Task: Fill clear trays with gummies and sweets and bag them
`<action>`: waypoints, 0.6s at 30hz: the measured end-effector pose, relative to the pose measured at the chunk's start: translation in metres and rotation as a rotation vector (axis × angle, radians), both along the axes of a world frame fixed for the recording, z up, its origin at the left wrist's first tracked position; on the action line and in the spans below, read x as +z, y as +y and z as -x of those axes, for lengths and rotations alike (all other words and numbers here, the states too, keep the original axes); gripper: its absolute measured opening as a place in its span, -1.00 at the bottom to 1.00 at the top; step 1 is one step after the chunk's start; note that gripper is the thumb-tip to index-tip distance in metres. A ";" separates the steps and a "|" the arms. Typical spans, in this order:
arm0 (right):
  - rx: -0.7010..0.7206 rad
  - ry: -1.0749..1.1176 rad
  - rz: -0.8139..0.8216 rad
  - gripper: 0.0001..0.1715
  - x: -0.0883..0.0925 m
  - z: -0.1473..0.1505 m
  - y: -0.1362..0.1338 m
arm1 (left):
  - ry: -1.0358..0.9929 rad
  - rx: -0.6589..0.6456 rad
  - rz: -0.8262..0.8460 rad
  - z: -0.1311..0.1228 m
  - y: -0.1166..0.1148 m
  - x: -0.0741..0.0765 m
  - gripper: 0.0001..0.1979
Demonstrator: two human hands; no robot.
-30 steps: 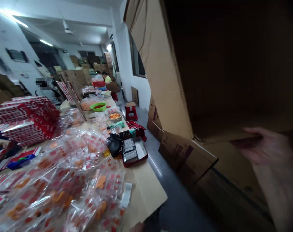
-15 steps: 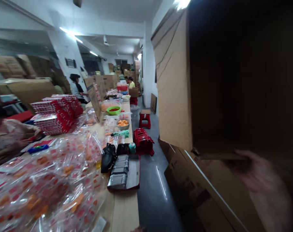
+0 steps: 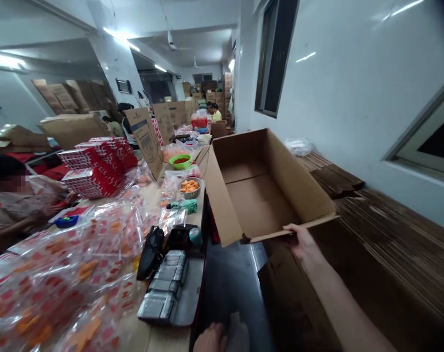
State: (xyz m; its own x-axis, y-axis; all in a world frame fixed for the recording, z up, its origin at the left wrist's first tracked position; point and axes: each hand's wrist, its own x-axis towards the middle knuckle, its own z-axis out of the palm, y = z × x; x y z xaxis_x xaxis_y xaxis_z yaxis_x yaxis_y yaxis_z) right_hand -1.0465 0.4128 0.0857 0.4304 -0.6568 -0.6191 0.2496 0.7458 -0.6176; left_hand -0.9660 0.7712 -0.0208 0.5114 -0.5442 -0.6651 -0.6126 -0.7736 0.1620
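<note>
My right hand (image 3: 299, 239) grips the near edge of an open cardboard box (image 3: 262, 200). The box is tilted with its opening toward me, and its inside looks bare. It hangs over the aisle, right of the table. At the bottom edge of the head view, my left hand (image 3: 210, 338) is partly cut off and blurred beside the table's edge. A blurred greyish thing (image 3: 238, 333) shows just right of it; whether the fingers hold it is unclear.
A long table (image 3: 170, 338) carries filled clear bags (image 3: 86, 269), red-and-white boxes (image 3: 93, 181), a tray of silvery packs (image 3: 165, 283), a black bag (image 3: 151, 252) and bowls (image 3: 189, 187). Flattened cartons (image 3: 401, 244) are stacked at right. A co-worker (image 3: 9, 200) sits at left.
The cardboard box has moved left and away from my face, turning so its inside shows. My right hand still holds its edge. More of my left hand has come into view at the bottom.
</note>
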 end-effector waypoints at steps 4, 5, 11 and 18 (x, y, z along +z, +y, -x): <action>0.065 0.104 -0.052 -0.83 -0.037 -0.077 -0.048 | 0.020 0.037 0.012 -0.060 -0.055 -0.001 -0.59; 0.076 0.131 -0.064 -0.84 -0.047 -0.096 -0.059 | 0.027 0.056 0.035 -0.075 -0.066 -0.002 -0.59; 0.113 0.356 -0.100 -0.80 -0.100 -0.196 -0.116 | 0.152 0.220 0.419 -0.151 -0.141 -0.003 -0.64; 0.123 0.574 -0.104 -0.62 -0.154 -0.294 -0.177 | 0.715 0.864 0.670 -0.206 -0.297 -0.029 -0.70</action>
State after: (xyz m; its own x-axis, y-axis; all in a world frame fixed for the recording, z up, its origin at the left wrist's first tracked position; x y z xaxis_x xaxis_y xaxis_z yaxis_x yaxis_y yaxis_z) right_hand -0.7522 0.2359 -0.0680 0.0772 -0.5466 -0.8339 -0.1944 0.8121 -0.5503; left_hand -0.7600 0.4744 -0.0494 0.5087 -0.5489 -0.6632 0.4202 -0.5141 0.7478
